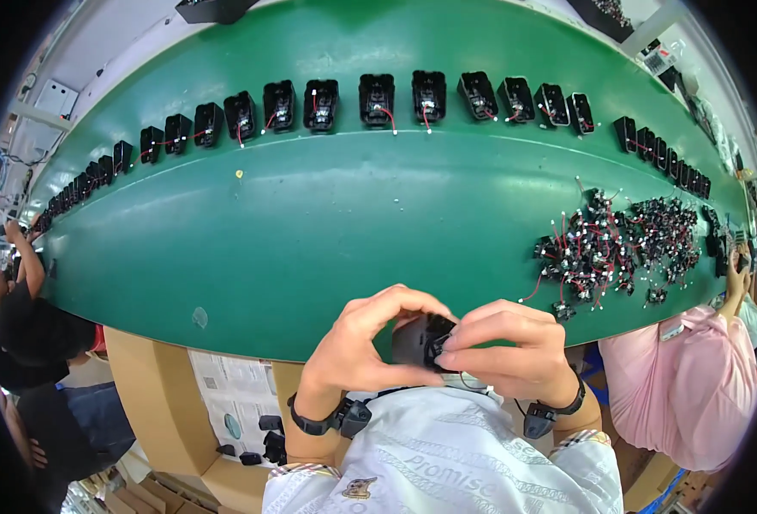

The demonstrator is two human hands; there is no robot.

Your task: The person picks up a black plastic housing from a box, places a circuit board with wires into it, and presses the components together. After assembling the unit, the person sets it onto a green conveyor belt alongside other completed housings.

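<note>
Close to my body, past the green table's near edge, my left hand (348, 343) wraps round a black plastic housing (409, 343). The fingers and thumb of my right hand (515, 347) are pinched together at the housing's right side, on a small black part (435, 339) there. A thin dark wire (473, 385) hangs below the right fingers. How the small part sits in the housing is mostly hidden by my fingertips. To the right on the table lies a heap of small black parts (597, 244) with red wires and white connectors.
A curved row of open black housings (377, 101), several with red wires, runs across the green table (327, 214). An open cardboard box (164, 403) with black pieces stands at lower left. One person (23, 330) is at the far left, another in pink (670, 385) at the right.
</note>
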